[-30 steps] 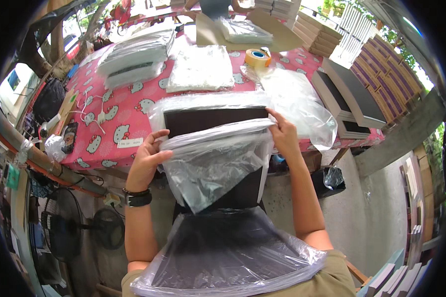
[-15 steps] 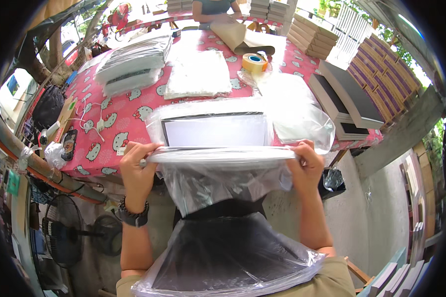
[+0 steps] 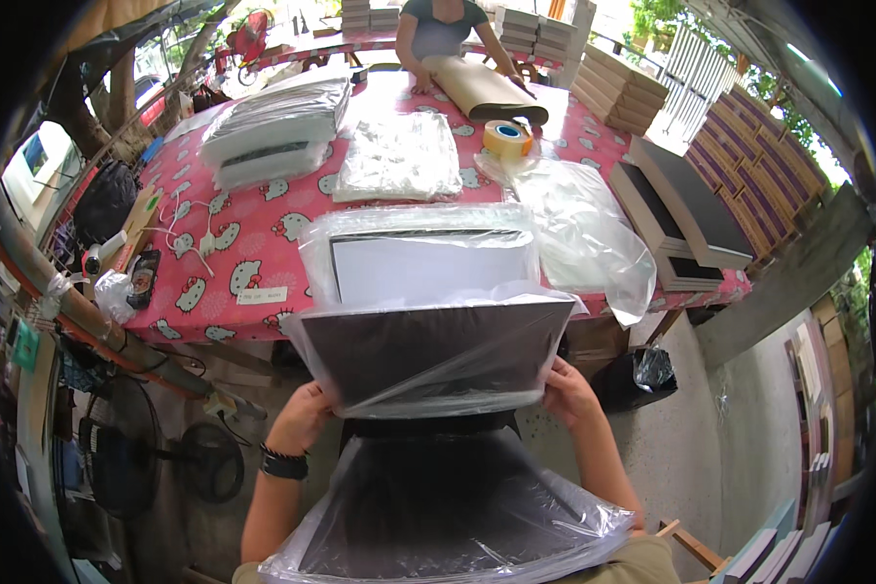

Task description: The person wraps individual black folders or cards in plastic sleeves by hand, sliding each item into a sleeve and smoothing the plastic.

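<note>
Both my hands grip a flat dark board in a clear plastic bag (image 3: 438, 355), tilted at the table's near edge with its dark face toward me. My left hand (image 3: 307, 416) has its fingers closed on the lower left corner. At the lower right corner, my right hand (image 3: 569, 391) pinches the plastic. Behind it on the table lies a white sheet with a black border in clear plastic (image 3: 433, 268). Another dark board under clear plastic (image 3: 438, 506) rests on my lap.
A pink patterned tablecloth (image 3: 224, 263) bears a stack of wrapped boards (image 3: 277, 117), folded plastic bags (image 3: 399, 156), a tape roll (image 3: 506, 138), loose plastic (image 3: 584, 209) and dark-topped boxes (image 3: 686, 209). Across it, a person handles brown paper (image 3: 482, 88). A fan (image 3: 127, 453) stands lower left.
The bagged board has swung from nearly edge-on to showing its dark face. My hands have moved down to its lower corners. The other person has leaned in over the brown paper.
</note>
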Available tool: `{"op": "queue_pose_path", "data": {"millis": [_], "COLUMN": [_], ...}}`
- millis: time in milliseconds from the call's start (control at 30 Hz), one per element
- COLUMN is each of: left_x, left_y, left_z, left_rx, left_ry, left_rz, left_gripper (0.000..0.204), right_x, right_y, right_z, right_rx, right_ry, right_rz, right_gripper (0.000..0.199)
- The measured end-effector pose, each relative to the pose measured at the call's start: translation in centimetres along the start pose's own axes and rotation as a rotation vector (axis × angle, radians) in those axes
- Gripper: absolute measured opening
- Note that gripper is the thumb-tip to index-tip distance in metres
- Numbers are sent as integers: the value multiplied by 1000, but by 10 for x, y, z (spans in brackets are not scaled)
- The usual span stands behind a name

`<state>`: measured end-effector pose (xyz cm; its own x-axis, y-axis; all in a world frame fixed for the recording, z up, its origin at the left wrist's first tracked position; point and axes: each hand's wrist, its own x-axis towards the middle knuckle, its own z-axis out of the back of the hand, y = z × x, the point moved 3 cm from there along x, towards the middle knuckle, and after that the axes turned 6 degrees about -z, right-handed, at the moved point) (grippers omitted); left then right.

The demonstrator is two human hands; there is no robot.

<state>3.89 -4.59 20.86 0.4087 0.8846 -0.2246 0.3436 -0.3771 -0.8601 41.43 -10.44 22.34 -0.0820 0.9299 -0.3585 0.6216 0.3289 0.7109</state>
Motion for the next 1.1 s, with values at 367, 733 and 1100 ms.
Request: {"op": "queue_pose_path", "data": {"millis": [367,733,1100], "left_x": [-30,-16,-40], "left_y": [18,-17,119], "left_z": [-18,-22,32], "left_rx": [-203,82,161], "left_ry": [-180,-147,-250], "left_rz": [-336,-420,23], "left_gripper": [20,17,18], "right_x": [-45,-33,-4], "right_y": [-7,-9,-143], "right_z": [-31,-15,97], "right_rx": [-91,-161,-774], "right_ry": [-109,-197,-697], "right_rz": [185,358,155], "right_gripper": [16,9,23]}}
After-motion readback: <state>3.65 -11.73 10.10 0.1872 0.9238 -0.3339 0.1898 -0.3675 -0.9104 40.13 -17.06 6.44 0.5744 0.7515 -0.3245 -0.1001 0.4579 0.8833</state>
